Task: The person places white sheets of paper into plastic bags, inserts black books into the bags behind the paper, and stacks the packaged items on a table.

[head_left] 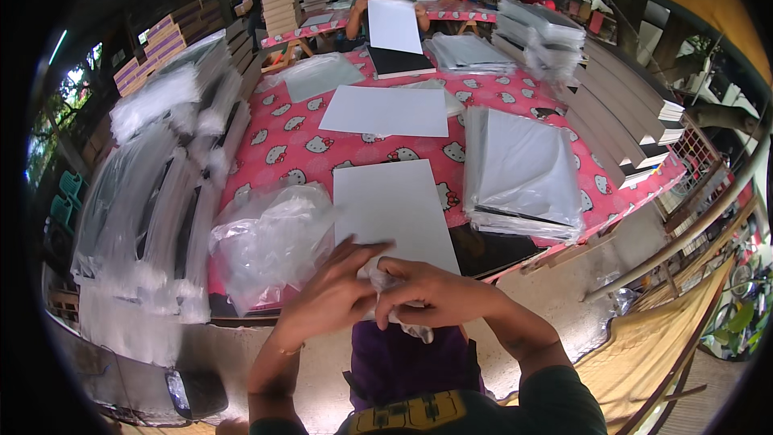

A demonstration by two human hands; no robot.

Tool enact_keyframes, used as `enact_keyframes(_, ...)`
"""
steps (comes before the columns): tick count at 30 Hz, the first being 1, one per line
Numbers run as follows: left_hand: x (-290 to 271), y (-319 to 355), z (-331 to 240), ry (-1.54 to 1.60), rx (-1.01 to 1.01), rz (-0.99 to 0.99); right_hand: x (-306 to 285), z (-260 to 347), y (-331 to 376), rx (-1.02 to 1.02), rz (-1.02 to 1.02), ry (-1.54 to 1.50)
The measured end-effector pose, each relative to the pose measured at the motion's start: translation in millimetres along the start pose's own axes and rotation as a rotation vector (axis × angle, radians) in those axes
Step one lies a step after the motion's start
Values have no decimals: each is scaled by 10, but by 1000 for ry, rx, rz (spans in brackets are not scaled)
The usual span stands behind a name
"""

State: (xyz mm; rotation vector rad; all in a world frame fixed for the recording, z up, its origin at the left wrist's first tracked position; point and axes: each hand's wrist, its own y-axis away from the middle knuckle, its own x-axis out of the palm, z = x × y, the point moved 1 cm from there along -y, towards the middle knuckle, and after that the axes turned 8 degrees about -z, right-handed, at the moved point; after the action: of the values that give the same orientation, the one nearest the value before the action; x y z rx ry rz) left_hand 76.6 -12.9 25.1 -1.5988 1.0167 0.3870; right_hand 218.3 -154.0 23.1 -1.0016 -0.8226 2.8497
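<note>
Over the near table edge, my right hand (423, 294) is closed around a crumpled whitish cloth or wad (417, 330); its exact kind is hard to make out. Close against it is my left hand (334, 286), slightly blurred, its fingers apart and reaching toward the wad. Just beyond both hands lies a blank white board or sheet (394, 201), its near edge partly covered by them. A loose heap of clear plastic (274, 234) sits to its left. At the right is a stack of plastic-wrapped white sheets (523, 165), with a dark flat panel (495, 250) at its near side.
Another white sheet (386, 111) lies farther back on the pink patterned tablecloth (270, 133). Tall plastic-wrapped stacks (141, 209) line the left side; thick board stacks (624, 113) line the right. Across the table, a person holds up a white sheet (394, 24) over a dark board (398, 62).
</note>
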Motion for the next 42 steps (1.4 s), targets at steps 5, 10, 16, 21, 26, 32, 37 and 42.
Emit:
enact_keyframes(5,24,145,285,-305,-331,-210,-474,-590,262,642,-296,1086)
enact_keyframes(10,-353,240,302,-719,-265,-203,-748,-405,600,656,-398,927)
enact_keyframes(16,-470,600,290,1083,-780,-741,-600,-562,665,111,-585,-683)
enact_keyframes(21,-466,227,343,1011,-561,-374,-557,-529,546,200,35,-377)
enact_keyframes(26,34,536,523,986,-875,-50,-399,-511,626,370,-230,-975)
enact_keyframes(32,-78,169,116,1380,-1034,-848,-334,-1061,1176,279,39,-798)
enact_keyframes(37,235,611,285,1468,-986,-319,-176,-1051,1250,147,-548,-1528)
enact_keyframes(42,296,810,502,1454,-613,-383,-182,-1146,1324,152,-111,-1171)
